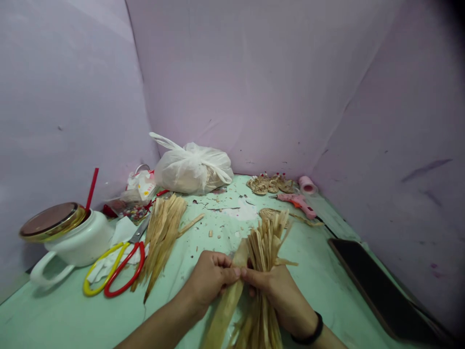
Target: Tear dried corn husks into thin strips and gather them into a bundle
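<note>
At the far left of the green table (308, 271), a white mug (82, 242) stands with a gold-rimmed lid (51, 220) tilted on it. Just right of it, scissors (134, 240) with one yellow and one red handle lie beside a loose sheaf of dried strips (165, 228).

The left forearm rises from the bottom edge, slanting inward to the right. The left hand (212, 278) has its back turned up, its fingers curled and its thumb laid flat along the near side, pinching a wide pale strip (228, 300) about midway. That strip runs from the table's near edge up against the held bundle (263, 247).

The right hand (278, 288) comes in from the lower right, its wrist in a black band (315, 332). Its thumb crosses the front of the bundle and points left, the tip close to the left thumb at the strip; the hand grips the bundle, though its fingers are mostly hidden behind. Farther right are a pink glue gun (300, 202) and a dark phone (378, 286).
</note>
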Demonstrator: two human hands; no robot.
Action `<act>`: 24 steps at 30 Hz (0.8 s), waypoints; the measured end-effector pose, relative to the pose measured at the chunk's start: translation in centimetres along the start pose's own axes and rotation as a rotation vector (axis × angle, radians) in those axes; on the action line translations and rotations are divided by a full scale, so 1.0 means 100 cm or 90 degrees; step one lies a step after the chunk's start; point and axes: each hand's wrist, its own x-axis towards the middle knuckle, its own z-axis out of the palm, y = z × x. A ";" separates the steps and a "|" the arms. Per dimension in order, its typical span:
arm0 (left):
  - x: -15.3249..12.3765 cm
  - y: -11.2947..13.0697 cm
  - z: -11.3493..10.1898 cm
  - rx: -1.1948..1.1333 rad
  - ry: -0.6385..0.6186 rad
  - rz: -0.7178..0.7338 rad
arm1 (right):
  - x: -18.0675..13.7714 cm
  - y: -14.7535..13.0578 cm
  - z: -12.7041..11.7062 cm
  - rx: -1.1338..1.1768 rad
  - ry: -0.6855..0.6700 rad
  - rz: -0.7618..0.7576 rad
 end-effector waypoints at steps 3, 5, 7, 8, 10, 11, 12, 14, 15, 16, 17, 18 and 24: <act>-0.002 0.002 0.000 0.085 0.000 0.048 | -0.002 -0.004 0.001 -0.015 -0.011 -0.027; -0.002 0.004 -0.002 0.144 0.002 0.079 | -0.003 -0.006 0.002 -0.027 -0.012 -0.038; -0.002 0.004 -0.004 0.175 0.006 0.097 | -0.004 -0.007 0.002 -0.046 -0.001 -0.043; -0.002 0.004 -0.005 0.180 0.006 0.104 | -0.004 -0.008 0.002 -0.058 0.010 -0.046; -0.001 0.002 -0.006 0.187 0.000 0.112 | -0.004 -0.009 0.004 -0.086 0.028 -0.056; 0.000 0.001 -0.005 0.190 -0.002 0.114 | -0.005 -0.009 0.005 -0.101 0.038 -0.064; 0.000 0.000 -0.004 0.193 -0.001 0.118 | -0.005 -0.010 0.007 -0.112 0.049 -0.069; 0.000 -0.001 -0.001 0.196 0.011 0.132 | -0.006 -0.012 0.010 -0.114 0.076 -0.072; -0.001 -0.001 0.001 0.191 0.018 0.140 | -0.007 -0.012 0.011 -0.106 0.087 -0.071; 0.000 -0.002 0.003 0.177 0.020 0.145 | -0.007 -0.012 0.011 -0.093 0.097 -0.071; 0.000 -0.002 0.004 0.152 0.016 0.143 | -0.007 -0.011 0.011 -0.076 0.103 -0.068; 0.001 -0.002 0.004 0.117 0.006 0.135 | -0.006 -0.010 0.009 -0.054 0.103 -0.060; 0.013 0.002 -0.013 -0.170 -0.068 0.037 | 0.002 -0.001 -0.003 0.233 0.012 0.059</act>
